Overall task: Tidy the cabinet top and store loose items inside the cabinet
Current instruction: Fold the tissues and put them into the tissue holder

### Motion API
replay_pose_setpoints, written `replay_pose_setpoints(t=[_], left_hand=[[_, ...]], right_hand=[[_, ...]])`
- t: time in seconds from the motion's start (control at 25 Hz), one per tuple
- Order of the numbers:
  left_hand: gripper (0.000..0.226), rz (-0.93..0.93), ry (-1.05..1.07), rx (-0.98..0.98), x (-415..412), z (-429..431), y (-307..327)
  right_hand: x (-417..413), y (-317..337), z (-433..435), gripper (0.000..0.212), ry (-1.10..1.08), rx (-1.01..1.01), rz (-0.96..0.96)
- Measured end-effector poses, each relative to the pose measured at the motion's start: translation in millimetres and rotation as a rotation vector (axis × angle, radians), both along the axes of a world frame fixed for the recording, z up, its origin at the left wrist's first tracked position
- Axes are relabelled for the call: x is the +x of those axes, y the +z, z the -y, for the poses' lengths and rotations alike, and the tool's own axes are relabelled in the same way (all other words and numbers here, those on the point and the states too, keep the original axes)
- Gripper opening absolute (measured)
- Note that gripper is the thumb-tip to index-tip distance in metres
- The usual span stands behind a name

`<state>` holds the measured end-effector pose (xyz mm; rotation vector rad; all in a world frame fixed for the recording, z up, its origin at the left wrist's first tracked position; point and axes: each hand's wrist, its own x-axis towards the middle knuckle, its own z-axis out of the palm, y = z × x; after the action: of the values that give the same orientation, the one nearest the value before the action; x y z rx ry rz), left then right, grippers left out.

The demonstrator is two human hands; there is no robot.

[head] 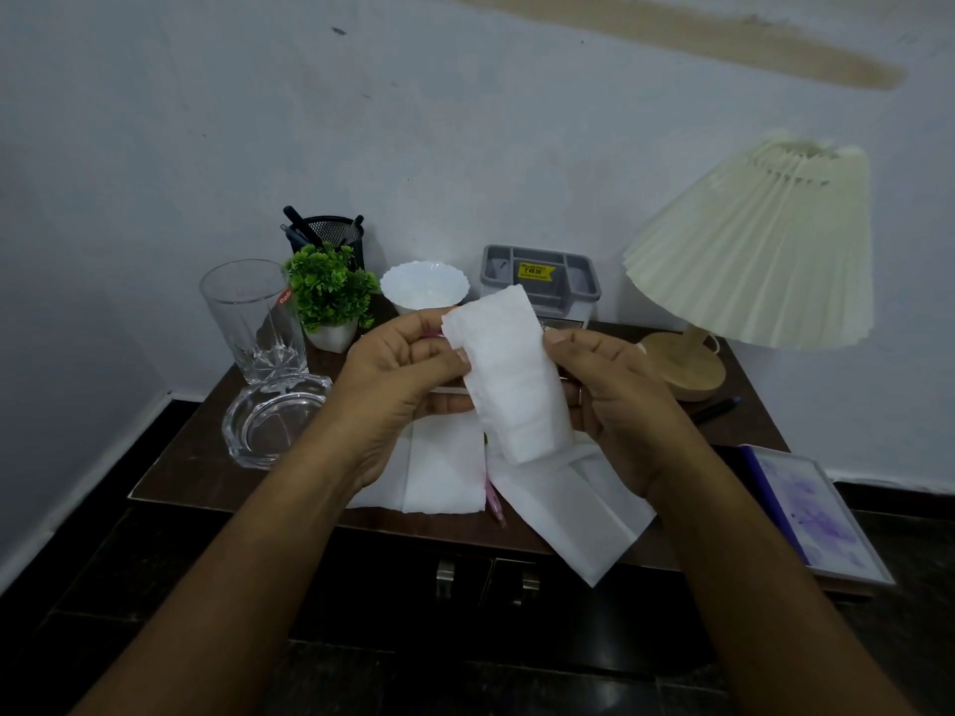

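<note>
Left hand (398, 374) and right hand (615, 390) both pinching a folded white tissue (509, 374) above the dark cabinet top (206, 457), more tissues (444, 472) lying flat beneath, glass tumbler (253, 317) at left

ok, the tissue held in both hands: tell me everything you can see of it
The tissue is white, soft-looking paper with a faint embossed texture, folded into a long narrow strip. It is held in the air, roughly upright and slightly tilted, above the cabinet top. The left hand pinches its left edge, the right hand its right edge. Other tissues lie flat on the top below it.
</note>
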<state>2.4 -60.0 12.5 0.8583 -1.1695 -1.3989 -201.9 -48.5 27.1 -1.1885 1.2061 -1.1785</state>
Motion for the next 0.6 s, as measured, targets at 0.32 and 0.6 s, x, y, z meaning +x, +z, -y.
replay_pose_setpoints(t=[0.32, 0.6], left_hand=[[0.032, -0.02, 0.054, -0.042, -4.5, -1.5, 2.7], [0.024, -0.004, 0.073, -0.001, -8.4, -1.6, -1.2]], right_hand=[[3.3, 3.9, -3.5, 0.013, 0.041, -0.096, 0.003], [8.1, 2.6, -4.7, 0.017, -0.027, -0.228, -0.113]])
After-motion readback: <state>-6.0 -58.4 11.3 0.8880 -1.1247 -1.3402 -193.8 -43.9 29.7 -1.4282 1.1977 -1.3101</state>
